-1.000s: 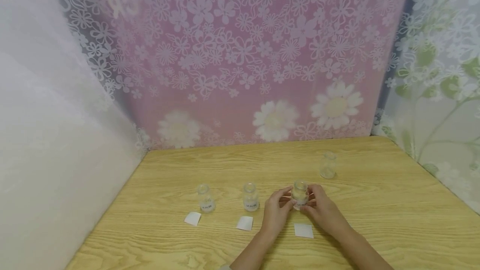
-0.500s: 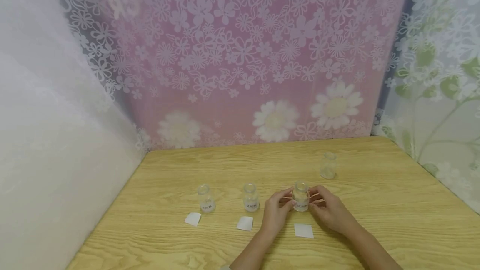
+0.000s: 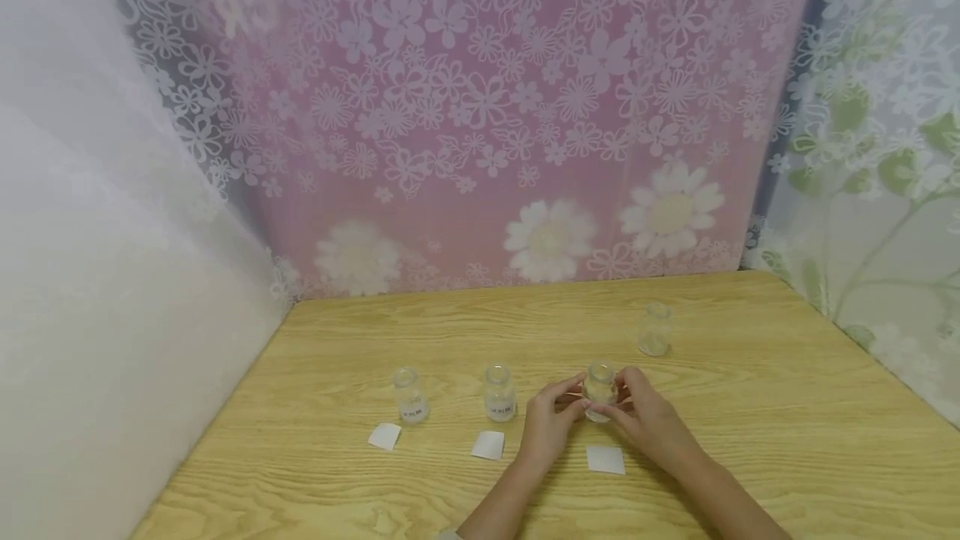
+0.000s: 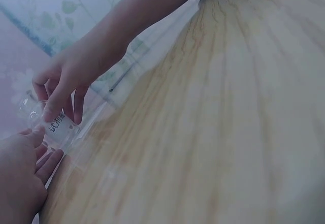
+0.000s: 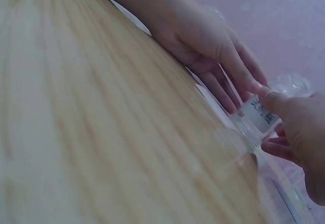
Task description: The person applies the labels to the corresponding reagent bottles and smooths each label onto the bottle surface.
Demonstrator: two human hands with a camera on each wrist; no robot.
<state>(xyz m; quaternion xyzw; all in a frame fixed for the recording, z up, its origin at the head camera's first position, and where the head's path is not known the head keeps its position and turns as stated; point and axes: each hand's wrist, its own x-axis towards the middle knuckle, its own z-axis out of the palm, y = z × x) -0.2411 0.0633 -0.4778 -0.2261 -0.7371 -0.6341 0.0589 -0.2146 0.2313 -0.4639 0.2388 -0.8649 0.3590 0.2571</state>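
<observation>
Glass bottle (image 3: 600,391) pinched between my left hand (image 3: 551,427) and right hand (image 3: 651,423); slipping could topple it toward nine o'clock neighbours

Light wooden table (image 3: 750,407), pink flowered curtain (image 3: 480,107) behind, sheer white drapes (image 3: 90,273) at the sides

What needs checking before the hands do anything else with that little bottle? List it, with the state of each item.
1. Both hands on the bottle: ok, left hand and right hand pinch it from either side.
2. Bottle upright: ok in the head view.
3. Label on the bottle: ok, printed label shows between the fingers.
4. Label pressed flat: cannot tell, fingers cover its edges.
5. Paper square apart from the bottle: ok, it lies nearer the person.
6. Far bottle out of the way: ok, it stands apart behind.
</observation>
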